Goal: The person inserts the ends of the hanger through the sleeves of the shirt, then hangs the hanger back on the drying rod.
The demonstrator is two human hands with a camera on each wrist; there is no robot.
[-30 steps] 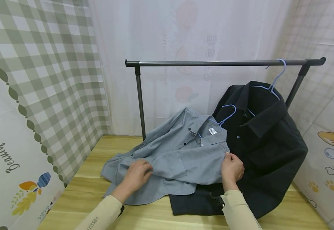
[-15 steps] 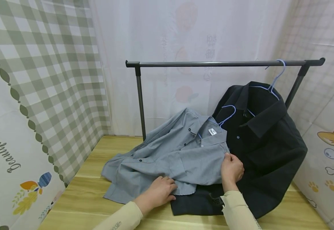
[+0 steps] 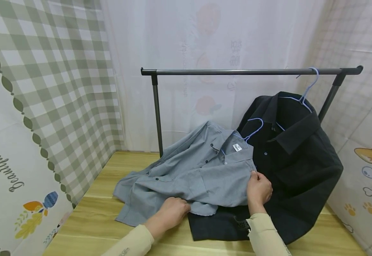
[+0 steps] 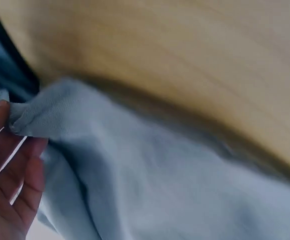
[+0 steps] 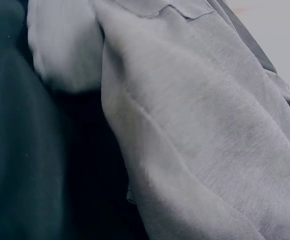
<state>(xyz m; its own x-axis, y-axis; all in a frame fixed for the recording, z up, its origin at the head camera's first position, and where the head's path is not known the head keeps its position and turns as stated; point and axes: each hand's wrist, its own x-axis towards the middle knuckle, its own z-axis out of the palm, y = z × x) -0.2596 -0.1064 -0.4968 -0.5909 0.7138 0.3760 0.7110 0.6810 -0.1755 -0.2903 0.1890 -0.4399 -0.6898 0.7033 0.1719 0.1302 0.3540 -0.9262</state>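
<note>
A grey-blue button shirt [image 3: 186, 174] lies spread over the table, a blue wire hanger [image 3: 255, 128] showing its hook at the collar. My left hand [image 3: 173, 212] pinches the shirt's lower edge between thumb and fingers, a fold of cloth bunched at the tips in the left wrist view. On the right, my right hand [image 3: 258, 190] grips the shirt near its shoulder; that hand is out of sight in the right wrist view, where grey cloth [image 5: 195, 120] fills most of the picture. A black shirt [image 3: 297, 174] lies behind and under the grey one.
A dark metal rack [image 3: 224, 72] spans the back of the table. From its right end the black shirt hangs on another blue hanger [image 3: 313, 80]. Wooden tabletop [image 3: 86, 220] shows at the front left. Printed curtains [image 3: 54, 71] enclose the sides and back.
My left hand has moved right along the grey shirt's lower part and now pinches its edge, which is drawn up a little. My right hand has kept its hold at the shoulder.
</note>
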